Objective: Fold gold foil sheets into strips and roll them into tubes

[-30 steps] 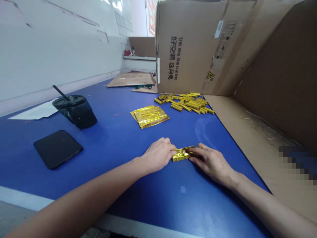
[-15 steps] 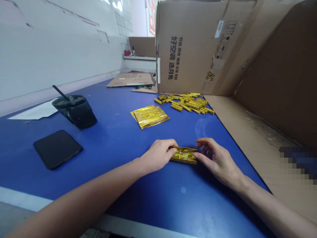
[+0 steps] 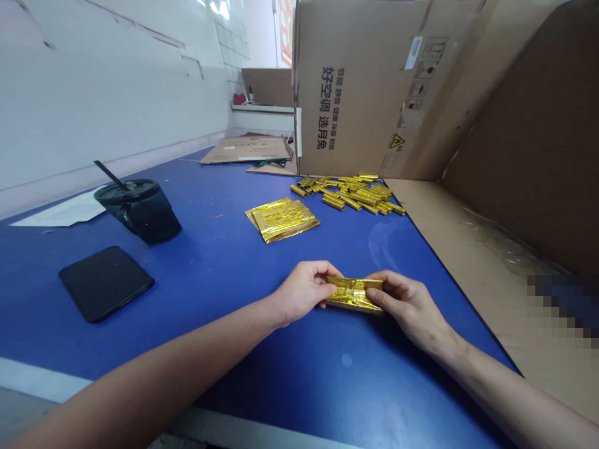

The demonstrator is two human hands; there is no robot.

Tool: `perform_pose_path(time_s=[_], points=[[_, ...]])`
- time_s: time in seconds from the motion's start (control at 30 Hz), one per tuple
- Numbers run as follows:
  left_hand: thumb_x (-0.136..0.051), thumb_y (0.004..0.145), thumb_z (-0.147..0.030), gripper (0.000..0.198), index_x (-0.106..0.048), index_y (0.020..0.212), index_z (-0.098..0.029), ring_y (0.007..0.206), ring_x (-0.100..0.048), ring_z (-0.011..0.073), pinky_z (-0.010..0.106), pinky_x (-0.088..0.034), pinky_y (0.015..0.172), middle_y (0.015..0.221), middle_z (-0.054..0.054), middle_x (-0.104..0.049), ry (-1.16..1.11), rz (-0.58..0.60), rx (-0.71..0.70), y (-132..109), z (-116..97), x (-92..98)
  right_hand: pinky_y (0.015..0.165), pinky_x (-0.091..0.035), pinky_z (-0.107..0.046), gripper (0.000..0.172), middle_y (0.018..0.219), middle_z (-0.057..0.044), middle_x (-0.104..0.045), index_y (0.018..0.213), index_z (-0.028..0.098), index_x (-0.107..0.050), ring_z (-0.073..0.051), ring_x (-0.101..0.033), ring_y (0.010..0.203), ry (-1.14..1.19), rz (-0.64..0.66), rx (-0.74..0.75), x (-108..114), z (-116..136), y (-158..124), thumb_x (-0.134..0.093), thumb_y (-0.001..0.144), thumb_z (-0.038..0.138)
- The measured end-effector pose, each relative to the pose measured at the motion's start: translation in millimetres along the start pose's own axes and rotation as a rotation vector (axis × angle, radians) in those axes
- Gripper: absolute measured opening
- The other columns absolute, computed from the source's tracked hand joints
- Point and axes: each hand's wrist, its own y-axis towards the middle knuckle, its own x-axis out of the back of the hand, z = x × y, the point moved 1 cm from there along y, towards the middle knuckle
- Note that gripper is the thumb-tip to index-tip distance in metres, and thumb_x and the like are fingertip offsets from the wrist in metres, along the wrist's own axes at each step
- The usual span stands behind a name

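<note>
Between my hands is a partly folded gold foil sheet (image 3: 352, 294), shiny and creased, its long edges raised like a shallow trough. My left hand (image 3: 306, 288) grips its left end, thumb on the inside. At the right end, my right hand (image 3: 406, 300) pinches the foil between thumb and fingers. Some fingertips are hidden behind the foil. Farther off, a small stack of flat gold foil sheets (image 3: 284, 219) lies on the blue table (image 3: 210, 268). Beyond it to the right is a pile of narrow rolled gold foil pieces (image 3: 362, 194).
A dark lidded cup with a straw (image 3: 145, 212) stands at the left, beside white paper (image 3: 60, 209). Nearer lies a flat black rectangular object (image 3: 107, 282). Flattened cardboard (image 3: 248, 149) lies at the back, and a large cardboard box (image 3: 365, 93) rises behind the pile.
My right hand has closed on the right end of the foil sheet. The foil has shifted slightly right and its trough has spread wider. My left hand still holds its end.
</note>
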Motion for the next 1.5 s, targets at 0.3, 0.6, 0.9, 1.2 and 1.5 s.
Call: perform_pose_path(time_s=[0.3, 0.6, 0.9, 1.2, 1.5], points=[[-0.050, 0.062, -0.008, 0.011, -0.050, 0.073, -0.012, 0.047, -0.046, 0.0062, 0.018, -0.037, 0.041, 0.062, -0.001, -0.052, -0.144, -0.133, 0.033, 5, 5, 4.6, 0.078, -0.041, -0.036, 0.018, 0.105, -0.008, -0.046, 0.093, 0.023, -0.057, -0.020, -0.048, 0.095, -0.717, -0.159, 0.675, 5, 15, -11, -0.052, 0.076, 0.018], [-0.046, 0.065, -0.006, 0.013, -0.051, 0.076, -0.011, 0.043, -0.043, 0.0045, 0.017, -0.038, 0.042, 0.058, -0.004, -0.050, 0.046, -0.042, 0.046, 5, 9, 0.1, 0.064, -0.037, -0.031, 0.019, 0.089, -0.009, -0.053, 0.088, 0.021, -0.062, -0.018, -0.046, 0.076, -1.094, -0.015, 0.631, -10, 6, -7, -0.044, 0.082, 0.019], [-0.046, 0.076, -0.017, 0.010, -0.053, 0.083, -0.016, 0.075, -0.051, 0.0131, 0.026, -0.041, 0.069, 0.083, 0.003, -0.054, 0.883, -0.246, -0.409, -15, -15, 6.3, 0.063, -0.035, -0.028, 0.021, 0.077, -0.006, -0.054, 0.085, 0.022, -0.064, -0.016, -0.046, 0.073, -1.075, 0.112, 0.516, -11, 6, -7, -0.043, 0.083, 0.026], [-0.046, 0.078, -0.016, 0.010, -0.054, 0.083, -0.015, 0.082, -0.049, 0.0187, 0.030, -0.041, 0.073, 0.085, 0.006, -0.054, 1.351, 0.173, -0.422, -16, -2, -1.3, 0.066, -0.040, -0.029, 0.016, 0.082, -0.005, -0.056, 0.086, 0.019, -0.060, -0.016, -0.048, 0.075, -0.974, 0.175, 0.493, -6, 4, -5, -0.045, 0.082, 0.021], [-0.037, 0.080, -0.013, 0.018, -0.055, 0.078, -0.014, 0.075, -0.049, 0.0177, 0.029, -0.042, 0.066, 0.079, 0.006, -0.051, 1.404, 0.136, -0.396, -13, -1, 0.4, 0.067, -0.043, -0.030, 0.016, 0.082, -0.007, -0.055, 0.086, 0.018, -0.059, -0.017, -0.050, 0.075, -0.924, 0.183, 0.481, 0, 0, -4, -0.044, 0.081, 0.018]])
